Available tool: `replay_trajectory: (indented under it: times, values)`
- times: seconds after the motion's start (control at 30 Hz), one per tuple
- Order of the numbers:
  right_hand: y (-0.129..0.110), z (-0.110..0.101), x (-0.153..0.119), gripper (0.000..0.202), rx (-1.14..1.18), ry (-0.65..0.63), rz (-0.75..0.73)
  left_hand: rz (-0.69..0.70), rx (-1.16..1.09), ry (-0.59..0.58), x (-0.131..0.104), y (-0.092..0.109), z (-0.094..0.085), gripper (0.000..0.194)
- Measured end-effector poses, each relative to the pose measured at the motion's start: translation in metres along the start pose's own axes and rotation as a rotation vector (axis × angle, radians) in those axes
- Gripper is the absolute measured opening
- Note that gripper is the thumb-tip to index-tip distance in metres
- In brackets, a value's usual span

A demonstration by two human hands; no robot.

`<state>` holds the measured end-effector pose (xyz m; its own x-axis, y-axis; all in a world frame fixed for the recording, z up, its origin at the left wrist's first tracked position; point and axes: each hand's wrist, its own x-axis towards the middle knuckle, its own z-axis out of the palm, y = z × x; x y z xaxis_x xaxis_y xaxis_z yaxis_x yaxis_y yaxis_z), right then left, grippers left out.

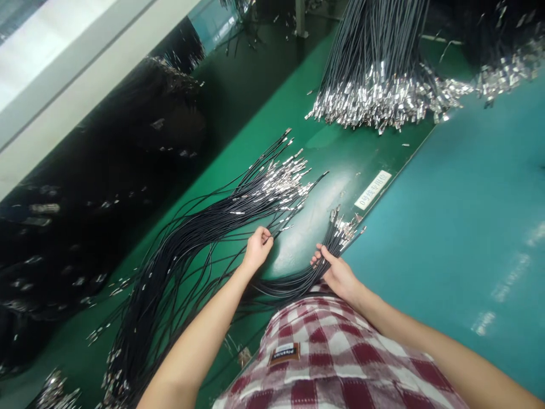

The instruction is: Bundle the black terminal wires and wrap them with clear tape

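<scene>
My left hand (259, 245) is pinched on the ends of a few black cables, at the lower right edge of a long loose bundle of black cables (187, 227) with silvery metal terminals. That bundle curves across the green surface down to the lower left. My right hand (334, 267) has its fingers curled around a smaller bundle of black cables (293, 286). The terminals of this smaller bundle stick out beyond the hand, near the edge of the green surface and just in front of a checked shirt.
A thick bundle of cables (378, 40) with bright terminals lies at the top, another at the upper right. A white label (373, 190) marks the green surface's edge (409, 162). Dark cable heaps (140, 130) lie left, under a pale beam (85, 74). The blue-green floor (460, 227) extends right.
</scene>
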<state>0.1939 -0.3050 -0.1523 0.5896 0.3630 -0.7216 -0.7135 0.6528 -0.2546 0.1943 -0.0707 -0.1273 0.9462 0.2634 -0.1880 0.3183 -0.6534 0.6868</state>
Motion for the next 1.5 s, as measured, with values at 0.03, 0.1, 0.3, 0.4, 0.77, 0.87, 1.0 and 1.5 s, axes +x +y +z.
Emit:
replay_trajectory:
  times: [0.03,0.1,0.3,0.4,0.77,0.87,1.0,1.5]
  values:
    - [0.000,0.000,0.000,0.053,0.006,-0.003,-0.001,0.001,-0.071,-0.031,-0.003,0.001,0.000,0.009]
    - [0.000,0.001,0.001,0.053,0.008,0.001,-0.004,-0.019,-0.175,-0.108,-0.012,0.003,0.001,0.019]
    - [0.001,0.005,0.002,0.058,-0.014,-0.009,-0.049,-0.146,-0.399,-0.273,-0.050,0.011,0.019,0.034]
    - [0.001,0.007,0.003,0.054,-0.014,0.026,-0.069,-0.132,-0.395,-0.296,-0.069,0.012,0.028,0.033]
    - [0.003,0.006,0.003,0.044,-0.077,0.044,-0.087,0.018,-0.117,-0.267,-0.054,0.065,0.052,0.021]
    - [0.003,0.004,0.004,0.045,-0.058,0.082,-0.080,-0.016,-0.149,-0.301,-0.050,0.060,0.049,0.028]
    - [0.001,0.004,0.002,0.043,-0.044,0.123,-0.096,-0.017,-0.107,-0.241,-0.067,0.028,0.026,0.030]
    - [-0.002,0.012,-0.004,0.051,-0.112,0.002,-0.138,0.099,0.010,-0.129,-0.113,0.028,0.034,0.027]
